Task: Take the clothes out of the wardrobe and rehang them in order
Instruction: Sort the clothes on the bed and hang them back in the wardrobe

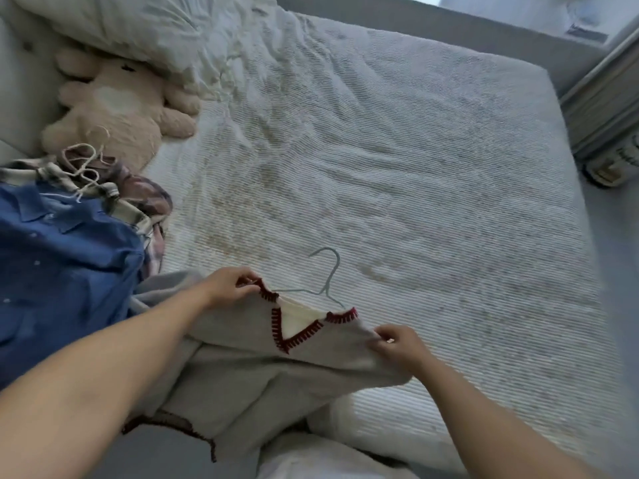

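We see a cream V-neck sweater (238, 344) with dark red stitched trim lying at the near edge of a bed (415, 202), its neckline facing away from us. A thin pale wire hanger (323, 283) sits in the neck opening, its hook pointing up the bed. The left hand (230, 286) pinches the sweater's left shoulder at the red trim; the right hand (397, 345) pinches the right shoulder, so the two hands are apart, each gripping fabric. To the left lies a pile of clothes: a blue denim shirt (62, 271) over a plaid garment (145, 198), with white hanger hooks (81, 164) poking out. Beyond them rests a beige plush toy (121, 112), beside a rumpled white duvet (155, 25).
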